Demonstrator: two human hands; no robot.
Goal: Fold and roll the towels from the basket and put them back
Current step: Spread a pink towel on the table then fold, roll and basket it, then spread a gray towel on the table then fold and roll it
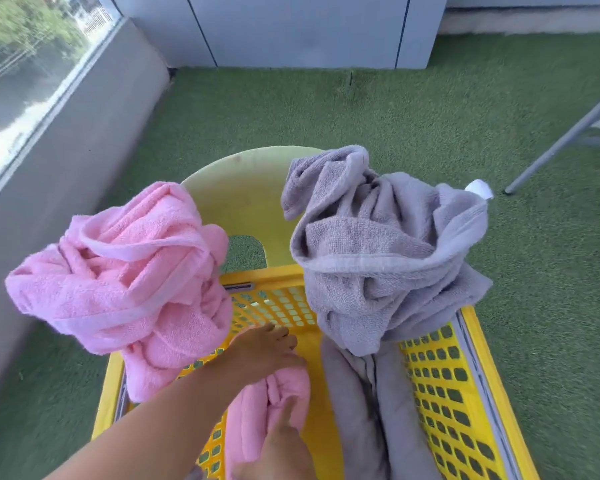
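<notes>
Where turf point(326, 116) fills the frame, a yellow basket point(484, 362) sits lower centre, a crumpled grey towel point(378, 254) over its right rim and a crumpled pink towel point(125, 271) over its left. Inside lie grey rolls point(357, 410), right, and a pink roll point(253, 407), centre; the left hand point(264, 348) and right hand point(278, 448) press on it, fingers straight.

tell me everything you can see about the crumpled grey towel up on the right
The grey towel looks like soft terry cloth, with a flat woven band along its hem and a white tag sticking out at its far right corner. It is unfolded and bunched into a loose heap with deep creases. It sits on the far right corner of the yellow basket, spilling over the rim, and its lower edge droops onto a second grey towel lying lengthwise inside.
</notes>
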